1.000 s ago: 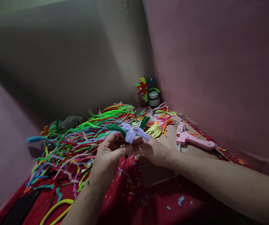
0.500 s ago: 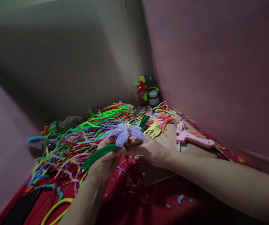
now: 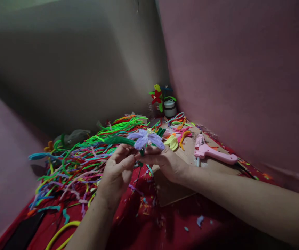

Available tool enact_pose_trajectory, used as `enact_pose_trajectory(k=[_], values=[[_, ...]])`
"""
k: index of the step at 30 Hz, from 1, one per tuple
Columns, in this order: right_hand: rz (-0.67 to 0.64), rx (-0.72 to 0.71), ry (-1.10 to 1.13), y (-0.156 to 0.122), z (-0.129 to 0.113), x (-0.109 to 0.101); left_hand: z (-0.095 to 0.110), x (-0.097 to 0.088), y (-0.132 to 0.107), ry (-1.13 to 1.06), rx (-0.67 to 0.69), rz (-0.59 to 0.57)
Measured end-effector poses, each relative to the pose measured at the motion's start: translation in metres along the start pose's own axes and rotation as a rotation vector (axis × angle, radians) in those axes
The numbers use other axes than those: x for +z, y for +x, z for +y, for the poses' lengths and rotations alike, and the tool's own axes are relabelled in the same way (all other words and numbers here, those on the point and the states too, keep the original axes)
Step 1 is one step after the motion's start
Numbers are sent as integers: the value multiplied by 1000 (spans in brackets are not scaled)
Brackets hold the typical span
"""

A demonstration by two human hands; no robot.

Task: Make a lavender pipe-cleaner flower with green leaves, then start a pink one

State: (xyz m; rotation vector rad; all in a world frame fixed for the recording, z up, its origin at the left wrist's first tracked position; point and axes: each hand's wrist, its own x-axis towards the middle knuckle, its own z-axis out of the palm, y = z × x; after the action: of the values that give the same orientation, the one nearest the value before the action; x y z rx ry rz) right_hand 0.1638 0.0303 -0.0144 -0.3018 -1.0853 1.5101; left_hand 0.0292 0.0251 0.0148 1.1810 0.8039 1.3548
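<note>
A lavender pipe-cleaner flower (image 3: 142,139) with a pale yellow centre is held up between my two hands over the table. My left hand (image 3: 119,166) pinches at the base of a long dark green pipe-cleaner leaf (image 3: 118,140), which points out to the left beside the petals. Just beneath the bloom, my right hand (image 3: 166,161) has its fingers closed around the flower's base. A thin dark stem hangs down between the hands. My fingers partly hide where leaf and stem meet.
Loose coloured pipe cleaners (image 3: 87,156) are heaped at the left. A pink glue gun (image 3: 214,153) lies on a cardboard sheet (image 3: 175,191) at the right. Pale yellow petals (image 3: 172,142) lie behind my right hand. A white jar (image 3: 170,108) and a red flower (image 3: 156,97) stand at the back.
The green leaf has swung up from pointing down across my left hand to lying level beside the petals. The flower has shifted slightly up and right.
</note>
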Motion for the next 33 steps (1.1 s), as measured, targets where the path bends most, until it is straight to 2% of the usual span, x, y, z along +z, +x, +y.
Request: enact_pose_trajectory(k=[5, 9, 13, 16, 19, 24, 26, 28, 33], values=[[162, 8, -79, 1, -4, -3, -11, 1, -1, 451, 131, -8], [257, 24, -81, -1, -6, -3, -26, 5, -8, 661, 241, 23], [273, 76, -48, -3, -4, -3, -37, 10, -13, 754, 250, 49], [283, 71, -120, -5, -2, -1, -38, 9, -13, 811, 252, 100], [304, 24, -178, -6, -1, 0, -36, 7, -12, 909, 310, 122], [283, -32, -223, -5, 2, -3, -33, 3, -11, 1118, 464, 66], [242, -63, -233, -4, 4, -5, -33, 1, -11, 1126, 499, 44], [185, -79, -255, -3, 5, -7, -33, 0, -11, 1066, 454, 38], [117, -76, -323, -3, 0, -7, -31, 3, -9, 657, 163, 64]])
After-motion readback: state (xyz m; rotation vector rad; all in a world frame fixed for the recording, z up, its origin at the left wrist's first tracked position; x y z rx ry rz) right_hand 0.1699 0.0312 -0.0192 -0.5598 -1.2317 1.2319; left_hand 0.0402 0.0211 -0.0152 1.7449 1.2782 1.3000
